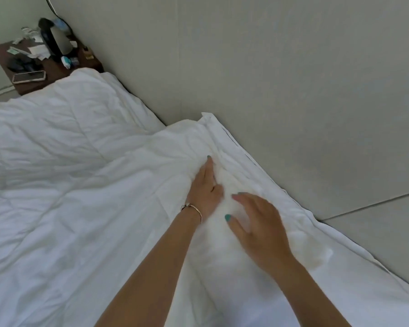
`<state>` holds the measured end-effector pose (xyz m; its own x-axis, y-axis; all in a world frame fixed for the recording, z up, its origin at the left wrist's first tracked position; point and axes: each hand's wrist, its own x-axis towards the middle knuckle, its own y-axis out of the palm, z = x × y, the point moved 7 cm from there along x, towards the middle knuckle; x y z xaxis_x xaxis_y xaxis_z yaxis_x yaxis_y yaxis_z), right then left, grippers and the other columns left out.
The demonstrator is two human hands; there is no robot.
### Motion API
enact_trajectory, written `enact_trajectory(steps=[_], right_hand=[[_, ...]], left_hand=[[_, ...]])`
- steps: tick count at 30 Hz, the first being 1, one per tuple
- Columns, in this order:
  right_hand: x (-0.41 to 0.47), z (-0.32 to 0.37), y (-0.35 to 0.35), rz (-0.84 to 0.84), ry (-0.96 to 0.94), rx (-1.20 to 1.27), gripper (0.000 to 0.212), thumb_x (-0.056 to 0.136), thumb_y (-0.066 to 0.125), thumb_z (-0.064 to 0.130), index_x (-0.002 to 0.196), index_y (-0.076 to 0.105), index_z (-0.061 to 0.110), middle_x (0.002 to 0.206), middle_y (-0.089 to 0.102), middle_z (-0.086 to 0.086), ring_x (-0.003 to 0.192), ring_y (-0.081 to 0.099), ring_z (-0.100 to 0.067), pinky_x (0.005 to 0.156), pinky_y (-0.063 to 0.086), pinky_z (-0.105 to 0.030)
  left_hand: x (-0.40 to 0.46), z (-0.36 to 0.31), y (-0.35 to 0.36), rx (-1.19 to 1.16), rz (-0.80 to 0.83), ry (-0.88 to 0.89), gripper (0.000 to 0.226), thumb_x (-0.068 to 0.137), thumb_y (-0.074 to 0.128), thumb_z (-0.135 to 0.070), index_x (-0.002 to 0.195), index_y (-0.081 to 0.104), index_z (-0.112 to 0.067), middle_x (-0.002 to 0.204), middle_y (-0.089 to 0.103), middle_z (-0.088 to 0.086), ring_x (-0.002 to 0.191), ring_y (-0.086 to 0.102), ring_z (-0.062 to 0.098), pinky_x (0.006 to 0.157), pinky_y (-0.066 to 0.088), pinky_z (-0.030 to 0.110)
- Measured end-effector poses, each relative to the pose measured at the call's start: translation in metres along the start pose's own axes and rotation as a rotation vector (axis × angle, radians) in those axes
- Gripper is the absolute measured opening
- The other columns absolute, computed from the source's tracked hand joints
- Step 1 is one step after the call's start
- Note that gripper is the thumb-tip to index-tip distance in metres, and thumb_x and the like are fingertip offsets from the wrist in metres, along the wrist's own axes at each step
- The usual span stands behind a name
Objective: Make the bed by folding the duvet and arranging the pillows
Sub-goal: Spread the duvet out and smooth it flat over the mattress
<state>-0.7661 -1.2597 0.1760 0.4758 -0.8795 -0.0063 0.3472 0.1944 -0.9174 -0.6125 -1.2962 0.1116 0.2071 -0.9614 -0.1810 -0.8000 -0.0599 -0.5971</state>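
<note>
White duvet [69, 173] under both hands, cluttered wooden nightstand [54, 69] beyond

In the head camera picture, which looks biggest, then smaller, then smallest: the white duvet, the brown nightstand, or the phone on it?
1. Duvet, filling most of the picture.
2. Nightstand, though it is farther away.
3. Phone, lying on the nightstand.

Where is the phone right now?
In the head view the phone lies flat at the upper left, on the front edge of the brown bedside table, just beyond the white duvet.
</note>
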Motion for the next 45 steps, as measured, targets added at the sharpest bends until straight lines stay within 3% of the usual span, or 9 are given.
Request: enact_trajectory(steps=[4,8,11,15,17,24,32,39,45], right_hand=[[-0.020,-0.044,0.045,0.208,0.020,-0.197,0.073,0.078,0.018,0.086,0.144,0.001,0.060,0.159,0.002,0.024,0.149,0.000,-0.007,0.120,0.001,-0.041],[-0.019,-0.062,0.044,0.220,0.118,-0.253,0.075,0.080,0.016,0.084,0.144,-0.013,0.056,0.160,-0.008,0.019,0.148,-0.012,-0.012,0.117,-0.011,-0.044],[-0.020,-0.030,0.035,0.123,0.136,-0.273,0.070,0.093,0.026,0.064,0.153,-0.003,0.040,0.162,-0.009,0.008,0.149,-0.012,-0.019,0.116,-0.011,-0.049],[-0.032,0.048,0.039,0.052,-0.047,0.244,0.049,0.094,0.034,0.035,0.142,0.043,0.030,0.158,0.023,0.010,0.148,0.009,-0.004,0.119,-0.010,-0.038],[-0.047,0.078,0.058,0.065,-0.233,0.094,0.046,0.092,0.039,0.033,0.136,0.052,0.031,0.153,0.035,0.007,0.147,0.019,-0.009,0.118,-0.010,-0.040],[-0.082,0.075,0.128,0.279,-0.421,-0.374,0.053,0.080,0.065,0.033,0.133,0.056,0.028,0.155,0.033,-0.004,0.146,0.021,-0.028,0.116,0.009,-0.052],[-0.103,0.111,0.149,0.437,-0.402,-0.570,0.054,0.094,0.040,0.032,0.147,0.033,0.021,0.162,0.012,0.000,0.150,0.000,-0.025,0.115,-0.006,-0.053],[-0.213,0.197,0.235,1.001,-0.364,-0.409,0.064,0.098,0.038,0.034,0.155,0.012,0.019,0.162,0.010,0.001,0.148,0.012,-0.020,0.118,0.018,-0.036],[-0.279,0.299,0.306,0.994,-0.167,-0.145,0.060,0.099,0.046,0.033,0.154,0.022,0.021,0.160,0.021,0.001,0.145,0.025,-0.019,0.114,0.025,-0.029]], left_hand=[[-0.032,0.013,0.002,0.371,-0.148,0.066,0.055,0.098,0.017,-0.041,0.152,0.006,-0.035,0.161,-0.002,-0.008,0.147,-0.009,0.010,0.116,-0.013,0.027],[-0.091,0.050,0.011,0.475,-0.174,-0.008,0.057,0.095,0.007,-0.050,0.150,-0.004,-0.039,0.158,-0.012,-0.009,0.146,-0.015,0.008,0.119,-0.006,0.036],[-0.127,0.067,0.022,0.483,-0.127,-0.087,0.061,0.093,0.005,-0.057,0.148,-0.014,-0.040,0.157,-0.020,-0.009,0.143,-0.023,0.008,0.117,-0.013,0.035],[-0.158,0.074,0.028,0.401,-0.155,-0.141,0.059,0.092,0.002,-0.056,0.146,-0.017,-0.040,0.156,-0.022,-0.013,0.142,-0.025,0.006,0.117,-0.016,0.031],[-0.173,0.083,0.029,0.372,-0.167,-0.163,0.058,0.094,0.000,-0.052,0.148,-0.012,-0.037,0.158,-0.014,-0.012,0.144,-0.019,0.005,0.119,-0.009,0.032],[-0.239,0.136,0.037,0.354,-0.119,-0.311,0.060,0.094,0.006,-0.043,0.152,-0.002,-0.030,0.160,-0.007,-0.008,0.146,-0.010,0.006,0.120,-0.003,0.029],[-0.355,0.206,0.041,0.267,-0.023,-0.510,0.084,0.076,-0.009,-0.057,0.153,0.005,-0.026,0.161,0.000,-0.006,0.148,-0.002,0.012,0.117,-0.004,0.030],[-0.463,0.267,0.018,0.082,-0.068,-0.704,0.056,0.103,0.019,-0.042,0.154,0.003,-0.026,0.161,0.000,-0.006,0.148,0.000,0.013,0.120,0.000,0.031],[-0.551,0.347,-0.056,0.068,-0.138,-0.673,0.057,0.102,0.017,-0.044,0.154,0.002,-0.025,0.161,0.003,-0.004,0.148,0.000,0.014,0.120,0.001,0.032]])
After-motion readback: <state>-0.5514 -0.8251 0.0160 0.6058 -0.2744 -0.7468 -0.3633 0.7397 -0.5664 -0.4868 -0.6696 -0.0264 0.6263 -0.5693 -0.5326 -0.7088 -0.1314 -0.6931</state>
